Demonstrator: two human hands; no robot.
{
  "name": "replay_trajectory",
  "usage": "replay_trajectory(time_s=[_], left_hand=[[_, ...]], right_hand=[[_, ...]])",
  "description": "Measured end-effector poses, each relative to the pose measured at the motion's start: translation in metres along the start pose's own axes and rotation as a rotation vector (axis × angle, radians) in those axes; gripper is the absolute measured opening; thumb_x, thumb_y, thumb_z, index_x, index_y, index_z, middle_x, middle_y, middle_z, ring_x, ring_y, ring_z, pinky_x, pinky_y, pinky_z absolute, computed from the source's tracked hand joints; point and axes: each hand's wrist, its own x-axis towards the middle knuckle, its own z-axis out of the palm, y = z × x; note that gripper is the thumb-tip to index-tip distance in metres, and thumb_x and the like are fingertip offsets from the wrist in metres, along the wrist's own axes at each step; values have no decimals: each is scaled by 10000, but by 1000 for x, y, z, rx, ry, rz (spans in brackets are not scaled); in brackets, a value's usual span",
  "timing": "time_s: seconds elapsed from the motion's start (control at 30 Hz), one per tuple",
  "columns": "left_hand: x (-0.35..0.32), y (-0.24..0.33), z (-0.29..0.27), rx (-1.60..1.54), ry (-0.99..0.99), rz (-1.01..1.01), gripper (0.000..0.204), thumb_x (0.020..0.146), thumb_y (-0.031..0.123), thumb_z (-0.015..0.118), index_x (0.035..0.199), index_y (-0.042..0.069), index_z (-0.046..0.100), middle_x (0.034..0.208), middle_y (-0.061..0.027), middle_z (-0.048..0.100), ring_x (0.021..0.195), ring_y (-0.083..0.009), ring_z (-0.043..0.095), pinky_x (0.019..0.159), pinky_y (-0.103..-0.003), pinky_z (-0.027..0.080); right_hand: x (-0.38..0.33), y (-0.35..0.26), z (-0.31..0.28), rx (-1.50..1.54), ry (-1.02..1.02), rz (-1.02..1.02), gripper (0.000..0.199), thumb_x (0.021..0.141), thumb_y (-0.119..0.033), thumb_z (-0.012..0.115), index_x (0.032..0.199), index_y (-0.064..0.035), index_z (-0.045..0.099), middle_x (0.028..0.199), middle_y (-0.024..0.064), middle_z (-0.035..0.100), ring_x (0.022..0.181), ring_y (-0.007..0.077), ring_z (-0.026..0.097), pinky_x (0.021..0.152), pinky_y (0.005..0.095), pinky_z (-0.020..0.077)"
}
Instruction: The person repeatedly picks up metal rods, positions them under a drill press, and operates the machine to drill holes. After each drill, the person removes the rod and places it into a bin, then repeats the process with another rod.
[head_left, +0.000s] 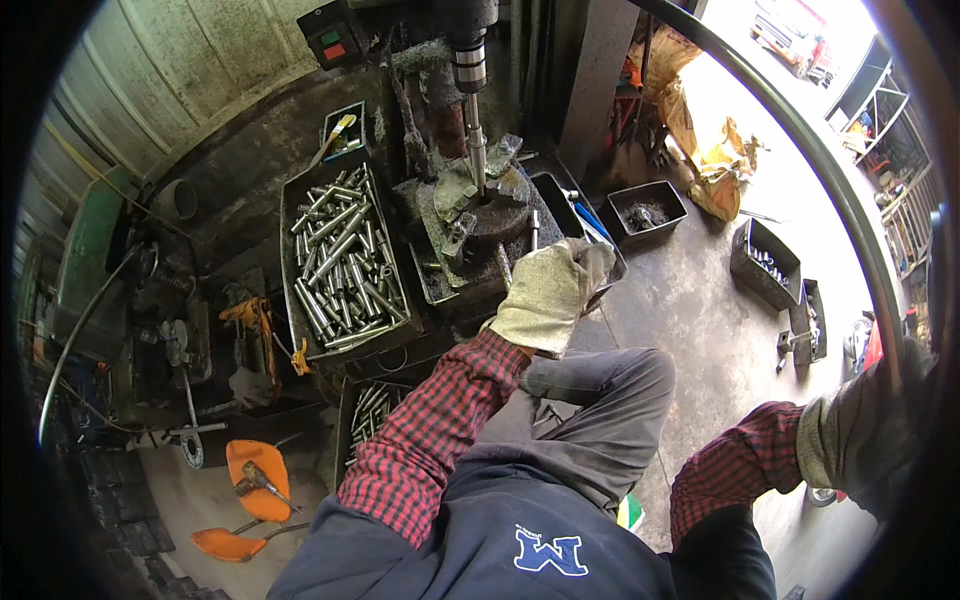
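My left hand (552, 292), in a pale, soiled work glove, is closed beside the worktable of a drill press. What its curled fingers hold, if anything, is hidden. A short metal pin (535, 229) stands just beyond the glove. Left of it is a greasy clamping fixture (490, 222) strewn with metal shavings. The drill chuck (469, 70) holds a long bit (477, 145) that reaches down to the fixture. At the far right my right hand (868, 435), also gloved, is closed around the lower end of a long, dark curved bar (800, 130).
A bin of shiny metal tubes (345, 260) stands left of the fixture, another tube bin (368, 415) below it. A black tray (648, 210), a parts box (768, 262) and orange chair parts (258, 480) surround me. A switch box (332, 42) hangs at the back.
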Motion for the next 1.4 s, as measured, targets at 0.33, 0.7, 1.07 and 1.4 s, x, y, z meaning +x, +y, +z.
replay_trajectory(time_s=[0.33,0.7,1.07,1.4], left_hand=[[1,-2,1,-23,-32,-10,338,1096,281,776,1210,-34,817,999,-189,857,919,-274,855,801,-356,657],[-1,4,-4,0,-45,-68,417,1110,398,757,1186,-5,830,935,-188,846,882,-283,844,785,-392,642],[-2,2,-4,-59,-117,-117,396,1139,366,725,1243,-3,824,957,-129,856,845,-208,813,764,-343,633],[-1,4,-6,-7,-79,-65,335,1111,304,758,1254,8,825,986,-179,853,875,-265,836,769,-371,638]], right_hand=[[-22,-2,-18,193,79,-55,342,1026,-502,763,946,-169,762,648,-44,544,806,126,635,935,331,545],[-59,-1,-40,402,148,-94,336,1076,-509,730,972,-192,770,632,-72,520,767,92,601,894,286,531],[-100,-22,-57,2126,9,29,343,1037,-540,802,896,-232,746,609,-103,499,731,63,554,959,276,486],[-119,-7,-74,328,244,-139,664,797,-584,993,488,-316,471,516,-141,408,650,25,429,1014,388,377]])
